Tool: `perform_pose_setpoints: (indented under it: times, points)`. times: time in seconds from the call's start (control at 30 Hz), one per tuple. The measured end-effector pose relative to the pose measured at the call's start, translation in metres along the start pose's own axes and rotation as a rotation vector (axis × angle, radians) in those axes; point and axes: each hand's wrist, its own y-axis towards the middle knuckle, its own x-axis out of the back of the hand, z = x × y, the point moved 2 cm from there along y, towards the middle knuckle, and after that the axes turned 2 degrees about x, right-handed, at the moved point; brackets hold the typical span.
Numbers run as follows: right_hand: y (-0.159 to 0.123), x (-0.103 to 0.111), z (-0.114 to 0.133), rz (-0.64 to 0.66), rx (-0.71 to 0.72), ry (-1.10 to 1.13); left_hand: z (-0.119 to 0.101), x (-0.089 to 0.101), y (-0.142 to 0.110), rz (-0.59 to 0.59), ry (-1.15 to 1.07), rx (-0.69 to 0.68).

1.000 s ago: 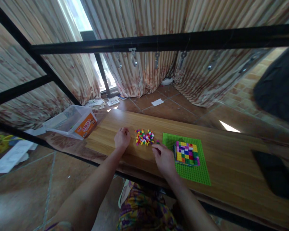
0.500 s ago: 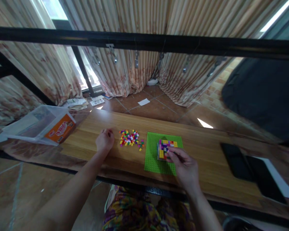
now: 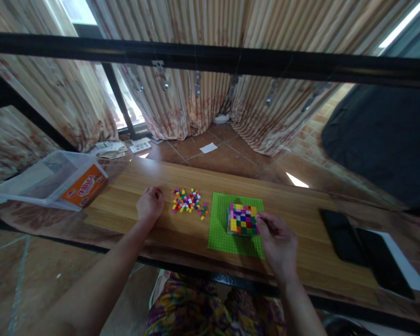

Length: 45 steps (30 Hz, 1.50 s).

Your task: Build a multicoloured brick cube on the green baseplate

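A block of small multicoloured bricks stands on a green baseplate on the wooden tabletop. My right hand rests at the block's right edge, its fingers curled and touching that side. A loose pile of tiny coloured bricks lies left of the baseplate. My left hand lies as a loose fist on the wood just left of the pile, with nothing visible in it.
A clear plastic box with an orange label sits at the table's left end. Two dark flat devices lie at the right. A black frame bar crosses overhead. Curtains, tiled floor and papers lie beyond the table.
My right hand moved from the loose pile across to the block on the baseplate, then slid to the block's right side. My left hand stayed beside the pile.
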Motion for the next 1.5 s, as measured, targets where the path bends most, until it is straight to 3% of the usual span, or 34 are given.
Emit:
perform_pose_setpoints:
  times: [0.2,0.37,0.57,0.73,0.97,1.3,1.5]
  points:
    - [0.007,0.002,0.006,-0.072,-0.123,0.151,0.000,0.001,-0.001,0.014,-0.022,-0.004]
    - [0.013,0.004,0.003,-0.082,-0.085,0.112,0.000,0.001,0.000,0.012,-0.023,-0.011]
    - [0.020,0.002,0.000,0.133,0.021,-0.077,-0.001,0.001,-0.001,0.005,-0.030,-0.014]
    - [0.033,-0.005,0.015,0.360,0.262,-0.335,-0.002,0.002,-0.002,0.004,-0.034,-0.020]
    - [0.037,-0.018,0.018,0.510,0.480,-0.515,0.000,0.000,-0.001,0.000,-0.034,-0.017]
    - [0.038,-0.021,0.014,0.534,0.535,-0.627,-0.004,0.002,-0.002,0.025,-0.030,0.006]
    - [0.036,-0.022,0.008,0.446,0.546,-0.641,-0.004,0.004,-0.003,0.034,-0.036,0.001]
